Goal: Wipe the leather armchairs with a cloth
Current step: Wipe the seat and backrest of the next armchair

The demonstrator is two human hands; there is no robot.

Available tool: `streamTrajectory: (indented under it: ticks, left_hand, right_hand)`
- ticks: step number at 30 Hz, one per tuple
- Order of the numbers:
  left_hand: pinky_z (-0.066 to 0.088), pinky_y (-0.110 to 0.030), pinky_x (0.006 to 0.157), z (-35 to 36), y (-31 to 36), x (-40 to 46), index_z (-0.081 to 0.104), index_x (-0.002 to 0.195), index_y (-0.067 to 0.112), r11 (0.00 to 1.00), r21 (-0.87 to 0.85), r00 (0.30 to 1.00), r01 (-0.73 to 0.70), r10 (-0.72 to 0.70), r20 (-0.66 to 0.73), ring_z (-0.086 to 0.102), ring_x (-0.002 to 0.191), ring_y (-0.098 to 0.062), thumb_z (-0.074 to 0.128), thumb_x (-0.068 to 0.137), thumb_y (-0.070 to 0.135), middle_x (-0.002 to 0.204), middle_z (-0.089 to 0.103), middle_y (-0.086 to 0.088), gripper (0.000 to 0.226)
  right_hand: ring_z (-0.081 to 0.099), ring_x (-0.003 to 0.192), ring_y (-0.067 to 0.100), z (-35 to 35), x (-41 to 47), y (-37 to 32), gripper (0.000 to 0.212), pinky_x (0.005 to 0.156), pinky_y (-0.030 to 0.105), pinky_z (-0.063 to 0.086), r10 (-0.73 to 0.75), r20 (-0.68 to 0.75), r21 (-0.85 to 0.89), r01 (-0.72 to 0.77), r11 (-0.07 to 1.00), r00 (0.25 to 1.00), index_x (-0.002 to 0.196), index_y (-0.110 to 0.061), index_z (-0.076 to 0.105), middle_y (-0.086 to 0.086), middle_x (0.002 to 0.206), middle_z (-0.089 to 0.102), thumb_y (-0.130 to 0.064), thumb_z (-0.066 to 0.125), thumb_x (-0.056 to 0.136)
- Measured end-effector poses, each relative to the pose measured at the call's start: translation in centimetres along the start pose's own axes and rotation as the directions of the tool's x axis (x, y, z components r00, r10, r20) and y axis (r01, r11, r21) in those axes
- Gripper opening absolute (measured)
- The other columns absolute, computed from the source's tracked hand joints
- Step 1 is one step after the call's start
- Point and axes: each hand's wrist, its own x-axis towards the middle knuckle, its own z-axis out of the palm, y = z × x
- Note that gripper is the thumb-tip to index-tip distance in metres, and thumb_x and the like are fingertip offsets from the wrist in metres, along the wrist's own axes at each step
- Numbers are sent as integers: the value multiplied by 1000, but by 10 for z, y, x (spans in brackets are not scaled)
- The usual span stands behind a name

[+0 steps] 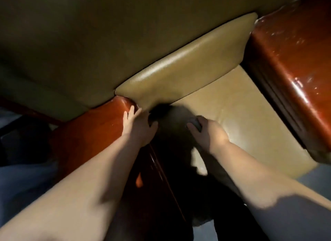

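A tan leather armchair fills the view, with its seat cushion between two glossy reddish wooden armrests. My left hand rests flat, fingers straight, on the back end of the left armrest. My right hand is curled round a small dark cloth and holds it against the shadowed left part of the seat, near the backrest. Most of the cloth is hidden by my fingers and the shadow. The lower back cushion runs diagonally behind both hands.
The right wooden armrest borders the seat on the right. The tall backrest fills the upper view. Grey floor shows at lower right and dark floor at far left. My shadow covers the seat's front left.
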Motion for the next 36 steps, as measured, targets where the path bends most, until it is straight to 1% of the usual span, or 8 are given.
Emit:
streamTrajectory:
  ticks: [2, 4, 8, 14, 19, 23, 29, 36]
  left_hand:
    - [36, -43, 119, -22, 15, -22, 50, 151, 26, 999, -46, 1000, 4, -3, 27, 45, 145, -32, 50, 102, 51, 153, 55, -7, 55]
    - [48, -40, 110, -47, 33, -41, 49, 154, 26, 995, -95, 994, 31, -21, 105, 56, 137, -31, 49, 104, 49, 151, 59, -8, 55]
    - [50, -40, 109, -85, 65, -93, 44, 157, 29, 998, -33, 982, 44, -37, 185, 57, 136, -28, 45, 105, 50, 153, 57, -6, 56]
    - [44, -36, 116, -140, 125, -149, 45, 158, 24, 987, -150, 987, 60, -37, 157, 54, 140, -25, 49, 103, 53, 154, 57, -5, 63]
    - [42, -33, 117, -175, 162, -193, 45, 158, 26, 988, -145, 995, -55, 66, 71, 53, 142, -24, 47, 104, 52, 153, 58, -3, 60]
    - [43, -37, 117, -205, 167, -216, 46, 157, 29, 990, -38, 990, -136, 137, 24, 52, 142, -23, 44, 103, 54, 155, 56, 1, 60]
    - [45, -36, 113, -222, 160, -256, 48, 155, 32, 977, -33, 974, -212, 209, -85, 54, 139, -20, 45, 103, 55, 151, 59, 6, 57]
    - [48, -35, 109, -234, 182, -293, 55, 149, 32, 934, 42, 922, -354, 356, -148, 59, 130, -19, 45, 103, 56, 142, 65, 6, 54]
  right_hand:
    - [68, 92, 37, -26, -17, 8, 49, 75, 42, 57, 31, 67, -42, -29, 999, 997, 114, -27, 63, 7, 98, 73, -69, 48, 93]
    - [67, 89, 35, -51, -31, 24, 59, 75, 43, 58, 42, 83, -40, -39, 998, 996, 105, -27, 61, 3, 91, 71, -79, 42, 84]
    - [66, 89, 26, -109, -68, 46, 44, 78, 39, 55, 0, 154, -102, 16, 995, 988, 98, -31, 62, -4, 92, 69, -74, 55, 89]
    - [67, 105, 31, -219, -89, 43, 52, 79, 36, 51, -97, 155, -292, 139, 946, 983, 118, -29, 66, 3, 112, 74, -72, 52, 93]
    - [66, 111, 25, -287, -115, 22, 55, 79, 31, 45, -186, 51, -335, 193, 922, 981, 133, -30, 60, 0, 121, 72, -69, 54, 94]
    - [69, 101, 22, -309, -152, 5, 49, 74, 29, 45, -184, -93, -253, 156, 955, 978, 131, -35, 61, -5, 118, 73, -67, 57, 94]
    - [63, 116, 17, -318, -219, -10, 55, 88, 33, 51, -224, -218, -321, 147, 936, 950, 138, -38, 57, -11, 130, 67, -70, 53, 93]
    - [63, 115, 18, -323, -308, 4, 56, 86, 34, 52, -127, -364, -255, 32, 966, 922, 136, -42, 58, -12, 125, 69, -75, 50, 91]
